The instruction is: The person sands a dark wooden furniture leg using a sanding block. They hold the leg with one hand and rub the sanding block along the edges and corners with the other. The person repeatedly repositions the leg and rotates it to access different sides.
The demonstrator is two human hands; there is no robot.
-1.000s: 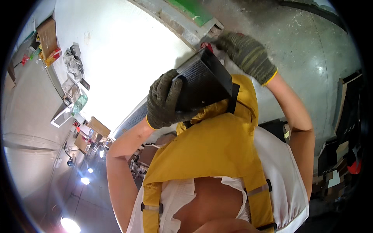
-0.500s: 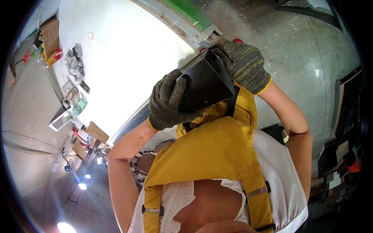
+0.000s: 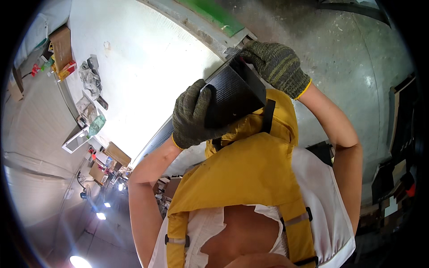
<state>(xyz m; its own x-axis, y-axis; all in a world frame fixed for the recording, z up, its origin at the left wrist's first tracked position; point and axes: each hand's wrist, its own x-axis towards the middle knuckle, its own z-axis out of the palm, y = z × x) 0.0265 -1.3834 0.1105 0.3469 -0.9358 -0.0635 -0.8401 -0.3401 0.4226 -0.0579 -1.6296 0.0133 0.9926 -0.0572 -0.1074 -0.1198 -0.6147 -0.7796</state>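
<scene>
A long black piece with a wood-grain surface (image 3: pixel 234 91) lies along the near edge of the white table (image 3: pixel 143 67), its blunt end close to my yellow apron (image 3: pixel 237 174). My left hand (image 3: pixel 193 116), in a dark knitted glove, wraps round it, thumb and fingers closed on the grained faces. At the far corner of its end is my right hand (image 3: pixel 277 67), gloved alike, with fingers curled beside the table's corner. The fingertips are partly hidden behind the piece's edge, so what they pinch cannot be made out.
A green strip (image 3: pixel 216 18) runs along the table's far right side. Crumpled grey material (image 3: pixel 90 80), a greenish bottle (image 3: pixel 96 126), a white frame (image 3: pixel 76 140) and a cardboard box (image 3: pixel 61 44) sit at the left. Dark panels (image 3: pixel 402 120) stand at the right over the concrete floor.
My right hand has shifted slightly up and left, off the top of the black piece's end toward the table corner. The piece has tilted a little; my left hand keeps its grip.
</scene>
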